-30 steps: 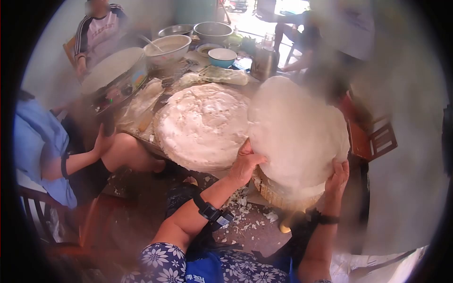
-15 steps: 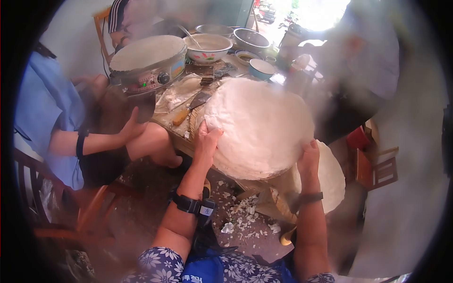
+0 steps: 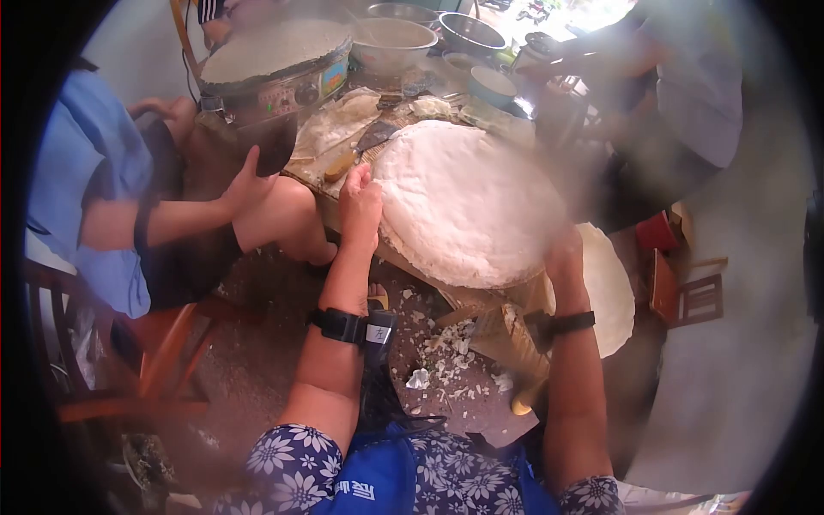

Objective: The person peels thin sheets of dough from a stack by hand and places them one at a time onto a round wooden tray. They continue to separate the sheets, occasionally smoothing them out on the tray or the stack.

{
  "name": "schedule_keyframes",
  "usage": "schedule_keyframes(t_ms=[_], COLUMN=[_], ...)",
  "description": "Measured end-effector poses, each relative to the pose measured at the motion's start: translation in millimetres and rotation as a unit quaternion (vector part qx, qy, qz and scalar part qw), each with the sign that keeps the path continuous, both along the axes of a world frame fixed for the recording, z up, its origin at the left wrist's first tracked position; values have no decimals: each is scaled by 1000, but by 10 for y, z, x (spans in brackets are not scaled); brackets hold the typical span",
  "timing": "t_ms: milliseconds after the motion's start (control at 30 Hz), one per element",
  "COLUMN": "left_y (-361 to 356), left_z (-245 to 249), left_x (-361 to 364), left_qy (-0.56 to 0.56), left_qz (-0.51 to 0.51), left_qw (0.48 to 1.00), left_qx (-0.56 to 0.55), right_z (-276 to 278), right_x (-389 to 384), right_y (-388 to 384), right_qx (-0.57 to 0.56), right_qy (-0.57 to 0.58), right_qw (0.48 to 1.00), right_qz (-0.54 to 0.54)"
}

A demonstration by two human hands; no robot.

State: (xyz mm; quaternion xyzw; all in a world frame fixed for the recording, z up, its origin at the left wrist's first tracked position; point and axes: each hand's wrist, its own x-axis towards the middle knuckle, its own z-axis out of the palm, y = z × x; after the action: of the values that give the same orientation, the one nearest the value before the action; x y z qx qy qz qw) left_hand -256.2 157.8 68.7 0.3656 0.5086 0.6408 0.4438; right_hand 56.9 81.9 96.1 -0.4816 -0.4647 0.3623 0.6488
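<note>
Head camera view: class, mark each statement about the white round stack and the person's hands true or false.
1. The left hand touches the left rim of the white round stack. True.
2. The stack lies on the floor. False: it rests on the table; only white scraps lie on the floor.
3. A second white round shows lower right of the stack, beyond the right hand. True.
4. The blue bowl stands on top of the stack. False: it stands on the table behind the stack.
5. Both wrists bear dark bands. True.
</note>
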Motion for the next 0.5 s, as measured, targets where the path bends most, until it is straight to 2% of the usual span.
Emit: schedule_keyframes(t_ms=[33, 67, 133, 233, 333, 500], left_y=[-10, -22, -53, -10, -7, -34], left_z=[37, 74, 135, 48, 12, 32], left_x=[12, 7, 11, 40, 67, 78], left_qy=[55, 164, 376, 435, 471, 480], left_qz=[13, 27, 52, 37, -19, -2], left_qw=[998, 986, 925, 898, 881, 876], left_qx=[5, 5, 5, 61, 27, 52], right_z=[25, 52, 105, 134, 63, -153], right_x=[4, 2, -9, -52, 46, 237], right_y=[-9, -21, -56, -109, -95, -48], right_qx=[-19, -35, -66, -94, -140, -159], right_qy=[-11, -26, -57, -72, -100, -154], right_qw=[1000, 999, 996, 992, 983, 970], right_qz=[-6, -11, -23, -39, -69, -101])
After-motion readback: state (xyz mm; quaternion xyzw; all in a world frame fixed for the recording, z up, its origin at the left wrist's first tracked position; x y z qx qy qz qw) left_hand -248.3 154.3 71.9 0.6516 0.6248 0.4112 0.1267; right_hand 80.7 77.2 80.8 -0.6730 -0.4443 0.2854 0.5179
